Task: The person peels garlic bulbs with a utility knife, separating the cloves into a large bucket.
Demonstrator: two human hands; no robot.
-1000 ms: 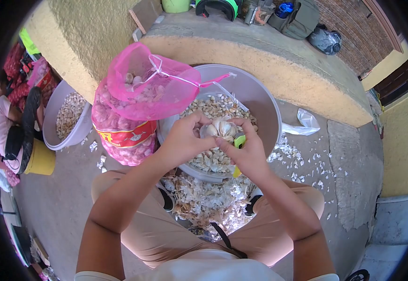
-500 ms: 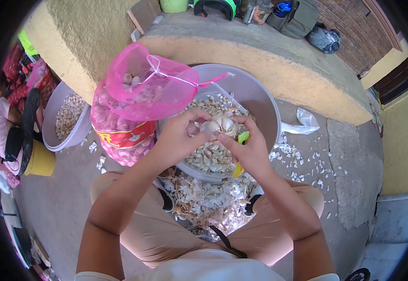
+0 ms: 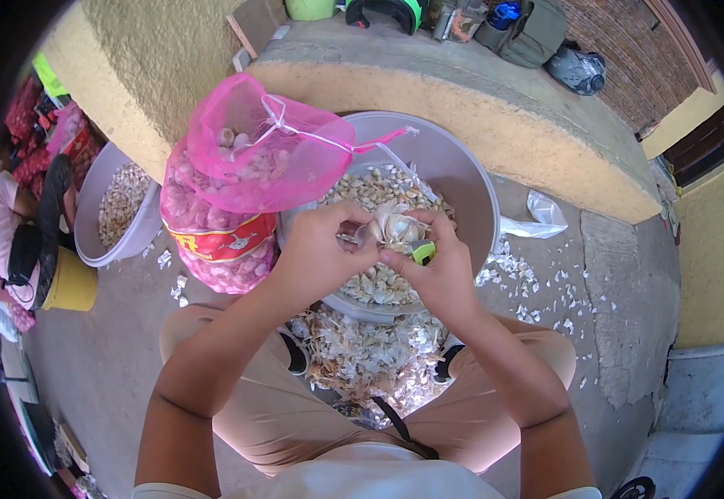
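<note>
A partly opened garlic bulb (image 3: 397, 226) is between my two hands, above a big grey tub (image 3: 474, 179) that holds many garlic cloves (image 3: 378, 287). My left hand (image 3: 328, 245) pinches the bulb's left side, fingers closed. My right hand (image 3: 441, 258) grips its right side and also has a green-yellow tool (image 3: 422, 252) tucked in it, mostly hidden by the fingers. Left of the tub stands a pink mesh sack (image 3: 220, 200) full of garlic, its top flopping over the tub's rim.
Garlic skins (image 3: 370, 353) are heaped between my feet, with more scraps (image 3: 511, 270) on the floor at right. At left, a seated person (image 3: 4, 216) is beside a yellow bucket (image 3: 71, 281) and another tub (image 3: 87, 200) of cloves. Behind runs a concrete ledge (image 3: 462, 116).
The bulb has turned and its skin is spread more open. The tool in my right hand has tilted, and its yellow end no longer shows below the hand.
</note>
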